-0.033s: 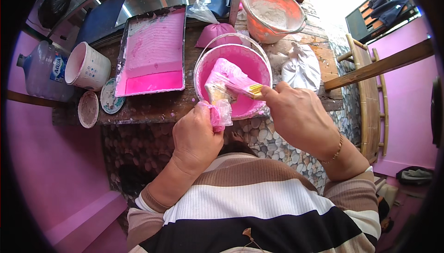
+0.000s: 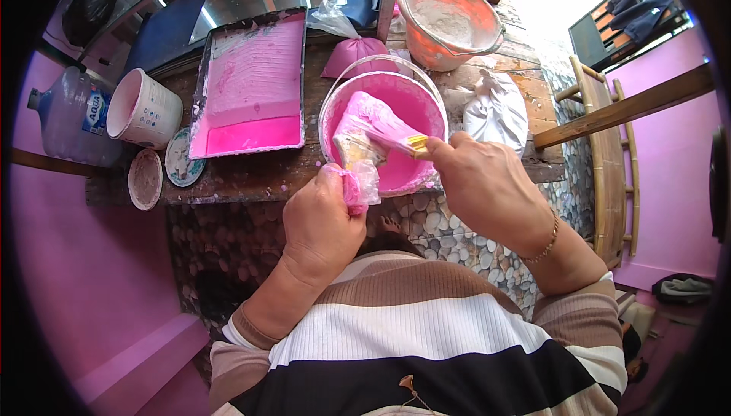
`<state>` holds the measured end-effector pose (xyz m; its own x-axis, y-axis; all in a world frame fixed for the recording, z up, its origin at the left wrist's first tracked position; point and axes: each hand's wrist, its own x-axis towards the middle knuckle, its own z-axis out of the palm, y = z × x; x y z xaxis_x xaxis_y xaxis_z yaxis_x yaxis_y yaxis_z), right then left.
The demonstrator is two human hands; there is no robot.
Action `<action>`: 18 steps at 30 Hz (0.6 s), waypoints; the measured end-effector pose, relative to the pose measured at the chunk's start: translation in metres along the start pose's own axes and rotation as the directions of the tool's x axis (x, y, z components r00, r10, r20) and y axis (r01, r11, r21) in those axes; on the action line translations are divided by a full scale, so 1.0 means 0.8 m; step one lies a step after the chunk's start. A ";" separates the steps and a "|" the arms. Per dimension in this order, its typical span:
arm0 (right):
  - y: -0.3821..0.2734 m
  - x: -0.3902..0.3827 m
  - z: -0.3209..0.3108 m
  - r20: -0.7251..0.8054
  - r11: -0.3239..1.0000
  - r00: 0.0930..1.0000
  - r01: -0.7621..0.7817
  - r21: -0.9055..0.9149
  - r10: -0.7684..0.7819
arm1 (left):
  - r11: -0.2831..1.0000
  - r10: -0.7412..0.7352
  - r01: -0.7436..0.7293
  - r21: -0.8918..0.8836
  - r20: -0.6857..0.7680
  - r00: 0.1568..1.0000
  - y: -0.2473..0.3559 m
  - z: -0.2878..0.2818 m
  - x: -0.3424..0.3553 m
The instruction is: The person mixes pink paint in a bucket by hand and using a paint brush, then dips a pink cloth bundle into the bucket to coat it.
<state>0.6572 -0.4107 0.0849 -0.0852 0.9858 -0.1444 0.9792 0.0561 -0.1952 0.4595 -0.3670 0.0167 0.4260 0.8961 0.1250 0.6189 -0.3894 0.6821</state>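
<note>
My left hand (image 2: 324, 222) is closed around the gathered end of a clear plastic bag (image 2: 362, 149), smeared with pink paint and yellowish-white in its lower part. Between the fingers and thumb of my right hand (image 2: 487, 184) is a paintbrush (image 2: 416, 146) with yellow near its grip and pink paint over its bristles. Its bristles lie against the bag's painted upper part; exactly where brush and bag meet is hard to make out. Both are over a white-rimmed bucket (image 2: 435, 104) with pink paint inside and its wire handle raised at the back.
Left of the bucket lies a paint tray (image 2: 255, 73) with pink paint pooled at its near end. Farther left are a white tub (image 2: 145, 109), two lids and a large water bottle (image 2: 76, 115). Behind stand an orange bucket (image 2: 449, 24) and a pink-filled bag (image 2: 354, 57); a white sack (image 2: 495, 111) sits right.
The brush and my right hand have shifted slightly left, and the bag's painted top has moved a little with them. My left hand keeps its grip, nearly in the same place.
</note>
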 end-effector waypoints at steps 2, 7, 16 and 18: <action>0.012 0.012 0.018 -0.040 0.997 0.998 -0.048 0.062 0.050 | 1.000 0.026 -0.026 -0.007 -0.049 0.998 -0.005 0.001 0.001; 0.034 0.034 0.035 -0.014 0.991 0.998 -0.054 0.122 0.056 | 0.995 -0.008 0.007 -0.100 -0.013 1.000 -0.010 0.003 0.001; -0.017 0.014 0.010 0.019 0.997 1.000 0.009 0.079 -0.011 | 0.999 -0.044 0.043 0.021 0.064 0.997 -0.007 0.002 0.009; -0.012 0.025 0.032 -0.041 0.998 0.999 -0.023 0.055 0.026 | 0.999 -0.038 0.038 0.002 0.041 0.998 -0.007 -0.002 0.012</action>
<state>0.6414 -0.3959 0.0595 -0.0525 0.9926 -0.1090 0.9692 0.0244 -0.2449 0.4593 -0.3559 0.0153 0.4291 0.9006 0.0691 0.6362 -0.3557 0.6846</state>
